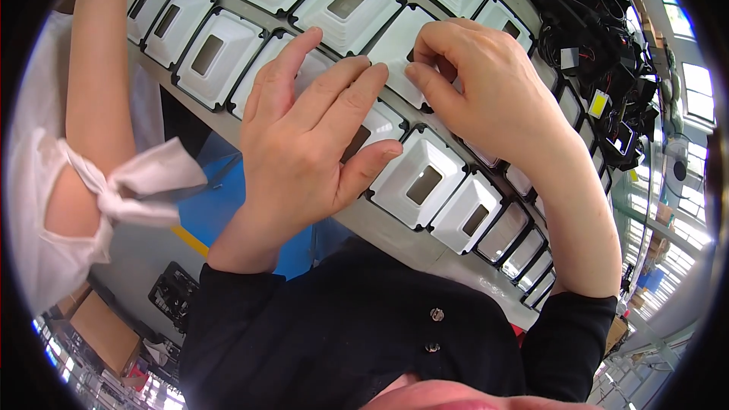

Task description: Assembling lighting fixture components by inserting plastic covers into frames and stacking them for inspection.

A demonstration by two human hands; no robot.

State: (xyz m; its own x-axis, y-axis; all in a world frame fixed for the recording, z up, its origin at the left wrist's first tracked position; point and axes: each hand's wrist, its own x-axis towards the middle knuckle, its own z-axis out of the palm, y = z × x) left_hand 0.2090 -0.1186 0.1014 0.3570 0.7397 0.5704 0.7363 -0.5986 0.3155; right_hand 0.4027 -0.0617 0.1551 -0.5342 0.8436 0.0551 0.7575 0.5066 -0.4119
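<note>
Several white, stepped rectangular lamp-like housings with black edges and corners lie in rows on the table. My right hand [493,80] reaches over one white housing [391,42], its thumb and fingers bent together near the middle; whatever they may hold is hidden behind them. To its left, my left hand [300,133] is spread out over the neighbouring housings, with its fingertips close to the edge of that same housing. Just below the hands lies another housing [395,191] with a small rectangular window in its centre.
Black cables and electronic parts [588,53] are heaped at the far right. Another person's bare arm [102,76] and white tied sleeve [114,201] are at the left, beside the table. A blue surface [228,201] is below the table edge; a cardboard box [102,330] stands lower left.
</note>
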